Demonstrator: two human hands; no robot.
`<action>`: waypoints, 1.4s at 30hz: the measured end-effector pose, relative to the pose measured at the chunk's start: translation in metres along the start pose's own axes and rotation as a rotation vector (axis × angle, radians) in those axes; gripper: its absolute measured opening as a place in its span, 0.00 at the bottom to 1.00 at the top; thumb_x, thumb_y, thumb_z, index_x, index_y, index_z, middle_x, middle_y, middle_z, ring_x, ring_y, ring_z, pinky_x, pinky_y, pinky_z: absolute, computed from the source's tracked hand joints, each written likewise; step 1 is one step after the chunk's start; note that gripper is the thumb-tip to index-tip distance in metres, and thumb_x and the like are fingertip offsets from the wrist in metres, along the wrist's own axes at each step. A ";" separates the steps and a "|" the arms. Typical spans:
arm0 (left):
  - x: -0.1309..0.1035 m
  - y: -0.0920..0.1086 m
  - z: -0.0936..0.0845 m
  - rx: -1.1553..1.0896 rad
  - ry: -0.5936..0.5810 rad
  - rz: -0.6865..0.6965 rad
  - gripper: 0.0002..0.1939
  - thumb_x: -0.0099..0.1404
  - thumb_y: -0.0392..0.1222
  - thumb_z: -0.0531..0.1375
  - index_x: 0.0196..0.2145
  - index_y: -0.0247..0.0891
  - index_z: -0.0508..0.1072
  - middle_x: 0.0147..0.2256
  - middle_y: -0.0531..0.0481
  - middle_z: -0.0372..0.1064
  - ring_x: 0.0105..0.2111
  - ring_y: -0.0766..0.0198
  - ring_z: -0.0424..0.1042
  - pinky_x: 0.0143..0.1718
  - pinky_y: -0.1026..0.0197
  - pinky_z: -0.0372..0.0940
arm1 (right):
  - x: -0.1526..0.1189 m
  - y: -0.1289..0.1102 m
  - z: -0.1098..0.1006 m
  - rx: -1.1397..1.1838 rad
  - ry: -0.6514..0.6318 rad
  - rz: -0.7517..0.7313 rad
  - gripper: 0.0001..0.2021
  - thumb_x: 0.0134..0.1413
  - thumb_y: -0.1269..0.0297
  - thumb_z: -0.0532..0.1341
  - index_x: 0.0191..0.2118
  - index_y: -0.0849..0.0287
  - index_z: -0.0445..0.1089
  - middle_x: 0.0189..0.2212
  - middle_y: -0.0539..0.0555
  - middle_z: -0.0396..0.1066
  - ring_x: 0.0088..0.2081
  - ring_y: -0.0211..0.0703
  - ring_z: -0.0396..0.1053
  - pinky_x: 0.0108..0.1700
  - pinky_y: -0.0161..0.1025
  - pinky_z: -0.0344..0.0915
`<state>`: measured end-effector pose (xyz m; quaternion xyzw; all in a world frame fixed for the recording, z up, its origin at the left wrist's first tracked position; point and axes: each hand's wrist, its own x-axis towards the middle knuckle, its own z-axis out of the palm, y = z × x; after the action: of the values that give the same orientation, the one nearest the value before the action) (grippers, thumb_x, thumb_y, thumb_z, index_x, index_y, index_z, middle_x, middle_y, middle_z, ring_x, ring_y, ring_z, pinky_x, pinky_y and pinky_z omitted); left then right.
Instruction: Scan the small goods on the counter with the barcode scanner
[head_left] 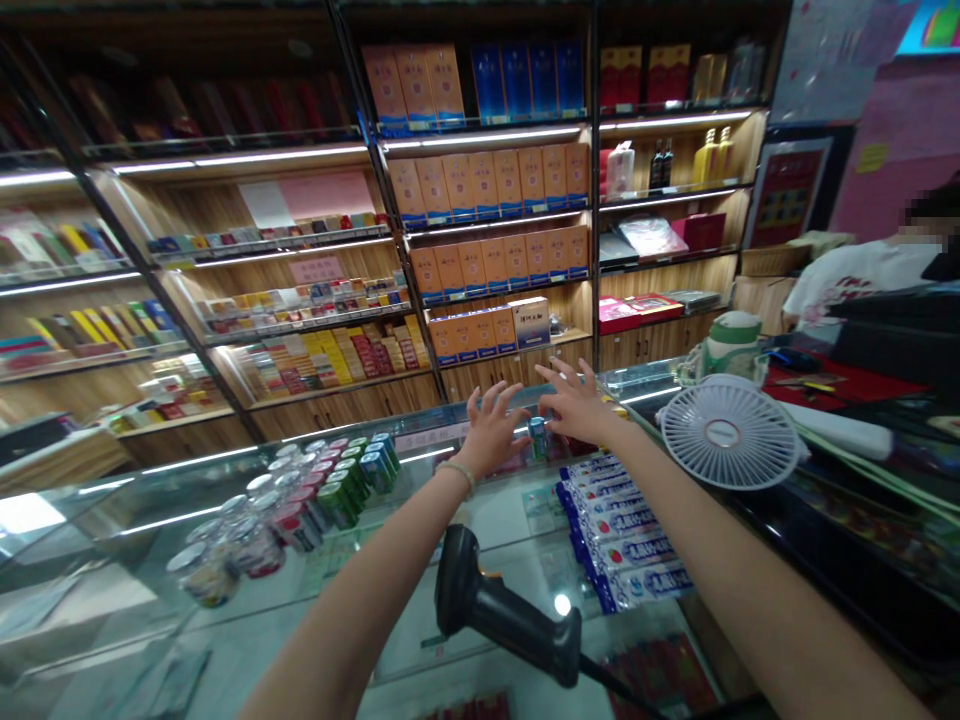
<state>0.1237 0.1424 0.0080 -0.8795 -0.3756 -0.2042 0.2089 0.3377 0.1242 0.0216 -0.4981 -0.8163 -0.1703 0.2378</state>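
Observation:
My left hand [489, 430], a beaded bracelet on its wrist, reaches over the glass counter [465, 600] with its fingers spread and curved. To its right, my right hand [579, 402] is also open, fingers apart. A small blue-green can-like container [537, 438] stands between the two hands; whether any fingertip touches it I cannot tell. Nearer to me, a black barcode scanner [517, 625] lies between my forearms. Under my right forearm is a row of blue-and-white snack packets [611, 525], partly covered by the arm.
Several cans and cups [307, 500] stand in rows at the left. On the right are a white fan [727, 432], a green-and-white jug [731, 345] and cables. A person [847, 275] is behind them. Shelves with boxed goods [491, 185] line the back wall.

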 end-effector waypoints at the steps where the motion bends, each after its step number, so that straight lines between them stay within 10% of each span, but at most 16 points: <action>1: 0.001 0.000 0.001 -0.004 -0.006 -0.002 0.18 0.60 0.50 0.66 0.49 0.50 0.74 0.68 0.47 0.54 0.69 0.45 0.46 0.69 0.35 0.32 | 0.000 -0.001 0.001 -0.004 -0.004 0.000 0.05 0.51 0.63 0.67 0.36 0.51 0.76 0.70 0.54 0.51 0.71 0.59 0.40 0.67 0.69 0.32; 42: 0.039 -0.024 0.042 -0.053 0.056 -0.071 0.20 0.59 0.48 0.66 0.49 0.49 0.74 0.68 0.46 0.52 0.69 0.47 0.46 0.69 0.38 0.32 | -0.002 0.003 0.028 -0.102 -0.030 0.139 0.29 0.61 0.37 0.53 0.57 0.50 0.72 0.71 0.59 0.49 0.72 0.64 0.38 0.67 0.72 0.25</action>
<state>0.1394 0.2019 -0.0015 -0.8649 -0.3949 -0.2460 0.1886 0.3350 0.1388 -0.0023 -0.5676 -0.7735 -0.1873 0.2109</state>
